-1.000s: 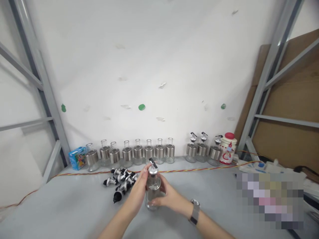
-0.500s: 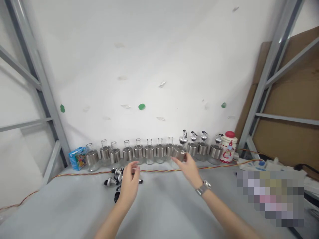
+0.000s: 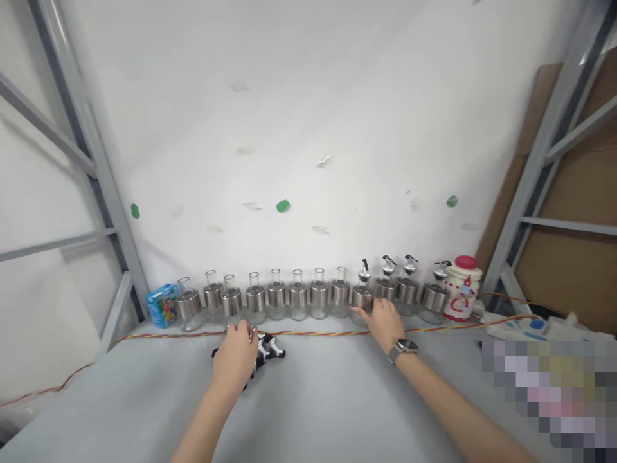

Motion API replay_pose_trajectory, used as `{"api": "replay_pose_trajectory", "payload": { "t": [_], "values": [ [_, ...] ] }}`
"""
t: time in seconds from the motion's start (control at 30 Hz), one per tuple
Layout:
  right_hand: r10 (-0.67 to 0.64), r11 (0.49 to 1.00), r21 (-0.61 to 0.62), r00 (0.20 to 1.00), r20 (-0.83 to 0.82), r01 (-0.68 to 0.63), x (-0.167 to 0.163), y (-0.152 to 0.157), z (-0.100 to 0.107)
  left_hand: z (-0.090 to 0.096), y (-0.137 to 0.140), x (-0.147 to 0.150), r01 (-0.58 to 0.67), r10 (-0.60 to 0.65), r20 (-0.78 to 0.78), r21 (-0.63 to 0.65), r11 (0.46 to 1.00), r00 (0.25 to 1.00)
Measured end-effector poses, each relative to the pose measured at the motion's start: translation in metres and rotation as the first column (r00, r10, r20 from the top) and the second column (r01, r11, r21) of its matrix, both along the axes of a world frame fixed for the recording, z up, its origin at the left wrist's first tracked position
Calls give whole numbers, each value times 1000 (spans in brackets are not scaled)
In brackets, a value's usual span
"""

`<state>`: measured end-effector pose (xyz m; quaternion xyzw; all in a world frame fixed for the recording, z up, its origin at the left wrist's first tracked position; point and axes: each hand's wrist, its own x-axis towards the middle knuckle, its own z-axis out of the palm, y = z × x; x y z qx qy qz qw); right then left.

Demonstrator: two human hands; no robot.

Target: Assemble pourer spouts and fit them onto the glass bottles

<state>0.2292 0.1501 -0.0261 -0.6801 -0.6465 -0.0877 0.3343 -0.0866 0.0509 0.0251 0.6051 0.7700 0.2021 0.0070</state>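
Note:
My right hand [image 3: 384, 325] is curled round the lower part of a glass bottle [image 3: 362, 297] with a steel sleeve, thumb at its left side. That bottle stands upright in the row, and a silver and black pour spout [image 3: 365, 270] sits in its neck. Over a loose pile of pour spouts [image 3: 272, 346] on the tabletop, my left hand [image 3: 236, 350] has its fingers bent and drawn together. The hand covers part of the pile, and what its fingertips pinch is hidden. Left of the held bottle, several bottles [image 3: 297, 294] have bare open necks; to its right, 3 bottles [image 3: 407, 290] carry spouts.
A blue box [image 3: 162, 305] stands at the row's left end, a white jar with a red lid [image 3: 463, 289] at its right. A twisted red-yellow wire [image 3: 313, 333] crosses the grey table [image 3: 328, 399] before the bottles. Metal shelf posts [image 3: 108, 186] flank both sides.
The held bottle went from tilted to upright in the row. My left hand lowered onto the pile of spouts. The whole view shifted a little, so things appear further right.

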Motion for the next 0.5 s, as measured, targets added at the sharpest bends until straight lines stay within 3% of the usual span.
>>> {"api": "replay_pose_trajectory", "payload": {
  "t": [0.13, 0.27, 0.37, 0.5],
  "values": [
    [31, 1000, 2, 993, 117, -31, 8, -3, 2, -7, -1, 10, 151, -150, -61, -1, 989, 987],
    [90, 993, 58, 984, 152, -100, -4, -3, 11, -20, -3, 22, 288, -285, -171, -7, 958, 943],
    [129, 983, 115, 985, 119, -142, -25, 2, 20, -28, -4, 26, 320, -309, -221, 17, 947, 925],
    [92, 986, 137, 996, 4, -92, -49, 17, 28, -30, 1, 22, 335, -326, -166, 29, 942, 931]
  ]
}}
